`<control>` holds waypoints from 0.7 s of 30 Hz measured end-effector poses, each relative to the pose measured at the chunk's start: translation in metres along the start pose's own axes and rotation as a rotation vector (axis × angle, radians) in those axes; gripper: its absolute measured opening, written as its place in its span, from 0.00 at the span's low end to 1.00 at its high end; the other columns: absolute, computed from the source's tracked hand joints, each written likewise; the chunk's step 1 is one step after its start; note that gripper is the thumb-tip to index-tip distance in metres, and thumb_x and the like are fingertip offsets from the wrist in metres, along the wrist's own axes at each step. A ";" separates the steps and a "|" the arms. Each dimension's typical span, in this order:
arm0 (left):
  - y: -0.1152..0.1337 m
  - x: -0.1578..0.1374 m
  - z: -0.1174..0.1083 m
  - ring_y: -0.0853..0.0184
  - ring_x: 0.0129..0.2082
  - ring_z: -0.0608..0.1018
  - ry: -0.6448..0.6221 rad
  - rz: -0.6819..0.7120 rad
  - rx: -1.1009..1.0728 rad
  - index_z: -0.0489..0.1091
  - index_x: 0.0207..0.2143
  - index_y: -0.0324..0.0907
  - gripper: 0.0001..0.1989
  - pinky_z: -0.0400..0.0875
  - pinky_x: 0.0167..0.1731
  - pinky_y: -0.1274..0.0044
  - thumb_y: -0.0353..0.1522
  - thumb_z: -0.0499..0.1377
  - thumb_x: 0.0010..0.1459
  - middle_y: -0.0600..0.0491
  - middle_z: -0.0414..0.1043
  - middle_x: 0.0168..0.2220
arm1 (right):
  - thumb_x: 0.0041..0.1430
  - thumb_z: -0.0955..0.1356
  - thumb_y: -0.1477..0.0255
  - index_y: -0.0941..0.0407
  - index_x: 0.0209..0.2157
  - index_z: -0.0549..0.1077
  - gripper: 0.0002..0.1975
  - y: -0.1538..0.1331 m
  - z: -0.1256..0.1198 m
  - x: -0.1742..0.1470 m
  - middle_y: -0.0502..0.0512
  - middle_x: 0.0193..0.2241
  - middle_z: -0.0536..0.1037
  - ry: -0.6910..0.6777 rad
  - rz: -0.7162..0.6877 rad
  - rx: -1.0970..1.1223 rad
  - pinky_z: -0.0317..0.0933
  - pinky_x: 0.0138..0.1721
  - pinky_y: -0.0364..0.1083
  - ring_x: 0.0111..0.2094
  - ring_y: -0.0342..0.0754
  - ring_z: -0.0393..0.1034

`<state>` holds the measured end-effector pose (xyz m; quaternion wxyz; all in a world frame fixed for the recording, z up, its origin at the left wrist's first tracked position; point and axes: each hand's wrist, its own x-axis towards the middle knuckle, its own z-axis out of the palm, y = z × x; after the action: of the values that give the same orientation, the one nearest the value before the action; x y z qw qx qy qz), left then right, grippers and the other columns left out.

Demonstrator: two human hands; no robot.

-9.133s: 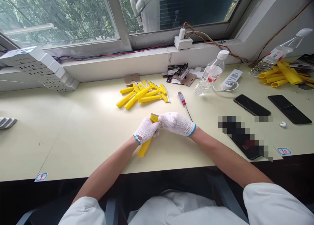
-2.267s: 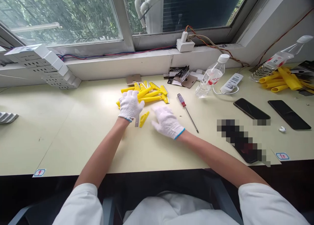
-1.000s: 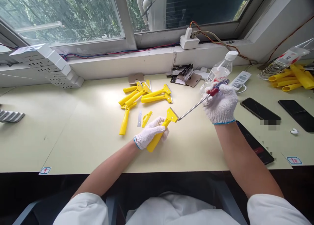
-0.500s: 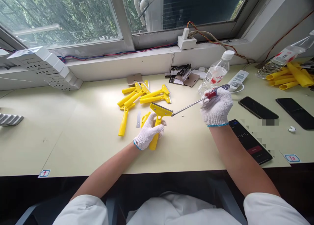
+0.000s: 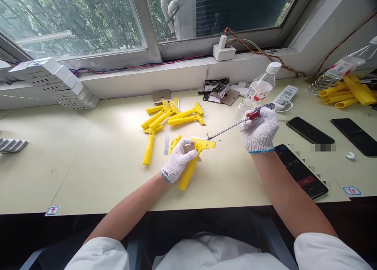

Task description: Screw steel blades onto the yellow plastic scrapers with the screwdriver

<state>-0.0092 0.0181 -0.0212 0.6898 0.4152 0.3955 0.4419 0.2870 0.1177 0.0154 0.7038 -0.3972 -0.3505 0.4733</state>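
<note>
My left hand [image 5: 179, 162], in a white knit glove, is wrapped round the handle of a yellow scraper [image 5: 188, 175], head pointing away from me. In my gloved right hand [image 5: 260, 132] is a screwdriver [image 5: 228, 128] with a red and dark handle. Its tip is at the scraper head's far edge; whether it touches cannot be told. A loose metal blade [image 5: 166, 145] and a small yellow plastic part [image 5: 175, 143] lie beside my left hand, which partly covers the part. Tiny screw-like bits [image 5: 219, 140] lie near the screwdriver tip.
Several yellow scrapers [image 5: 165, 117] lie in a group beyond my left hand. Near my right hand stand a plastic bottle [image 5: 259, 89] and a power strip [image 5: 285, 97]. Phones [image 5: 310, 129] lie at right, one under my right forearm. Yellow handles [image 5: 344, 93] are piled far right.
The scraper has turned in my left hand, its head shifting right and slightly nearer me. The screwdriver tip has barely moved. Another tiny bit now shows on the table beyond the head.
</note>
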 end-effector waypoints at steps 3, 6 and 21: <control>-0.005 0.003 0.000 0.58 0.38 0.88 0.081 0.011 0.013 0.64 0.45 0.45 0.27 0.81 0.47 0.64 0.40 0.77 0.55 0.54 0.81 0.41 | 0.46 0.77 0.59 0.46 0.35 0.68 0.19 -0.003 0.004 -0.002 0.50 0.30 0.73 0.168 0.139 0.162 0.56 0.24 0.46 0.29 0.45 0.61; -0.005 0.004 0.002 0.57 0.40 0.90 0.164 -0.002 0.044 0.61 0.44 0.46 0.28 0.80 0.51 0.64 0.36 0.77 0.53 0.58 0.79 0.35 | 0.49 0.76 0.57 0.46 0.36 0.68 0.18 -0.005 0.016 -0.011 0.48 0.29 0.73 0.141 0.112 0.156 0.59 0.23 0.43 0.30 0.46 0.68; 0.002 -0.001 0.003 0.57 0.50 0.85 0.124 0.071 0.439 0.75 0.51 0.44 0.20 0.81 0.52 0.66 0.36 0.73 0.58 0.47 0.83 0.50 | 0.56 0.74 0.69 0.51 0.43 0.72 0.14 0.004 0.042 -0.050 0.48 0.30 0.81 -0.017 -0.264 0.076 0.71 0.17 0.44 0.21 0.45 0.72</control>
<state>-0.0074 0.0173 -0.0186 0.5412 0.5412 0.5089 0.3940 0.2339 0.0813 0.0240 0.7715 -0.3164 -0.3876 0.3929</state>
